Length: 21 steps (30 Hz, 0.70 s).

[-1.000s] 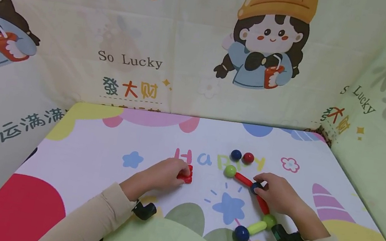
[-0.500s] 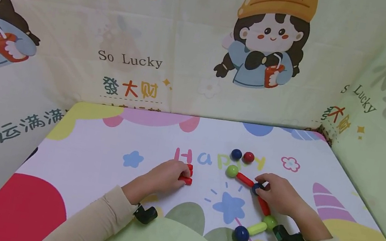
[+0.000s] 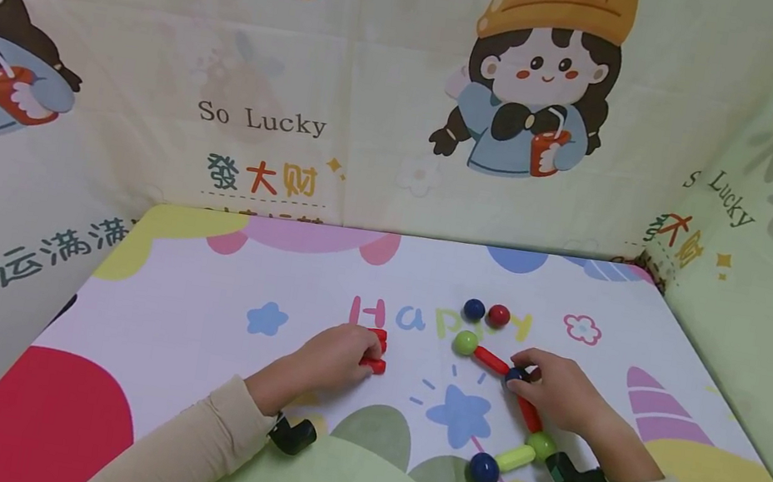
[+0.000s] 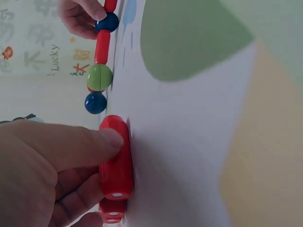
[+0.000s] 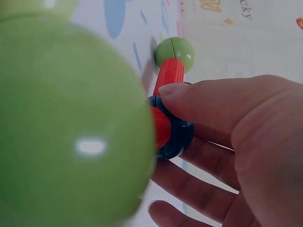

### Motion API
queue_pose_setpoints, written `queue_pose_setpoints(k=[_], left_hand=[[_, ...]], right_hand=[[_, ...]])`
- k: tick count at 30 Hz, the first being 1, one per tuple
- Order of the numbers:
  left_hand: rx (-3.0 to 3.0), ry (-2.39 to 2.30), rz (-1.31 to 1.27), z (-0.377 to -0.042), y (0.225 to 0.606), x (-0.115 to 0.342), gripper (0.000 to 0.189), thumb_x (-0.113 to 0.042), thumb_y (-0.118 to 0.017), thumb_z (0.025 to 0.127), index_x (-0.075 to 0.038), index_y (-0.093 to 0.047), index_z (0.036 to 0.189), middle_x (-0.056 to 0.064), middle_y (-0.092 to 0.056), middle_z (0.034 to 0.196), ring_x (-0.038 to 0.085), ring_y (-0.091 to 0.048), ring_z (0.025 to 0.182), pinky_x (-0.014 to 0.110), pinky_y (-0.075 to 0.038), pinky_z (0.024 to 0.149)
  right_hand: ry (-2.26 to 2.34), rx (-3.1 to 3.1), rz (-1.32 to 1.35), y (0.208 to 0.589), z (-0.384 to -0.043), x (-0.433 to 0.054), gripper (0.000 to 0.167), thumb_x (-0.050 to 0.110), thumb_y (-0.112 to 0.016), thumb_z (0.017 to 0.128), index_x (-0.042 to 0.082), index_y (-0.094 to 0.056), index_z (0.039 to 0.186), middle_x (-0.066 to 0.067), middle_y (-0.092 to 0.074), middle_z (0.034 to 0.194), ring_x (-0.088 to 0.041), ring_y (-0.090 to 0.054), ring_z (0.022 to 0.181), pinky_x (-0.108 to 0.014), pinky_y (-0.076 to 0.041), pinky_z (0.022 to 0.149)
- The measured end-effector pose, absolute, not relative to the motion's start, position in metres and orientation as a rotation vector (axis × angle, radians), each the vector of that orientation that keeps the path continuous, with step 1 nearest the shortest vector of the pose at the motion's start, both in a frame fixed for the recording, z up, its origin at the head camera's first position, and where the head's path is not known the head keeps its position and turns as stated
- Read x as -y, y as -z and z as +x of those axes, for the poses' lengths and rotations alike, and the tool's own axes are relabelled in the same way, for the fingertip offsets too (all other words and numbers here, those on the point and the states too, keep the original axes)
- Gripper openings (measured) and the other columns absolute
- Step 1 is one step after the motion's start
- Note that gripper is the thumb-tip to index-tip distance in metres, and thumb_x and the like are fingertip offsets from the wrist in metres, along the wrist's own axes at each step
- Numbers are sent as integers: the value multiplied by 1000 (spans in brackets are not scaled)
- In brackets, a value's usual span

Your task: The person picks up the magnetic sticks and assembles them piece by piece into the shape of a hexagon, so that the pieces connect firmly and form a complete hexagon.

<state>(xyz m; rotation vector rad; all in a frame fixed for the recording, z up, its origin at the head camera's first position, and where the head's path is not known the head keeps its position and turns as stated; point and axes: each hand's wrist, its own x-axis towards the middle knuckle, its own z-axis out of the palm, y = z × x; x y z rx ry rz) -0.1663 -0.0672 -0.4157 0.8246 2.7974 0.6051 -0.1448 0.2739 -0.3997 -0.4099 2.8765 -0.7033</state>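
Observation:
On the left, my left hand pinches a red rod, thumb on its near side and fingers behind. More red rods lie beside it, partly hidden by the fingers. My right hand pinches a dark blue ball between thumb and fingers. That ball joins two red rods in a bent chain. A green ball caps the chain's far end. Nearer me, another green ball connects to a yellow-green rod, which ends in a dark blue ball.
Behind the chain, a loose dark blue ball and a red ball sit side by side. The table has a printed cartoon cover. Patterned cloth hangs around its back and sides.
The chain's far part and my right hand have shifted slightly to the right. Under my left hand, the nearest red rod now stands a little apart from the others.

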Motion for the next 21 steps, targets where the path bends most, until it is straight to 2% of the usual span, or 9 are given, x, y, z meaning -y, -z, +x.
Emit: queue_pose_setpoints(k=[12,21], left_hand=[[-2770,-648,896,-166,414,50,18,-15,-74,90,-9,-70,107,-2,-65,96,14,-57,88,28,-52,81],[-2764,-647,884,-193,400,17,17,-14,-72,93,-11,-71,109,-3,-64,96,13,-56,88,24,-49,79]], right_hand=[[704,-2867,-413,401,-147,-278,34,17,-77,88,1,-67,116,-7,-67,103,-24,-61,88,-40,-56,76],[716,-2875,-442,401,-146,-280,31,16,-77,87,2,-68,114,-5,-67,101,-22,-61,87,-38,-54,76]])
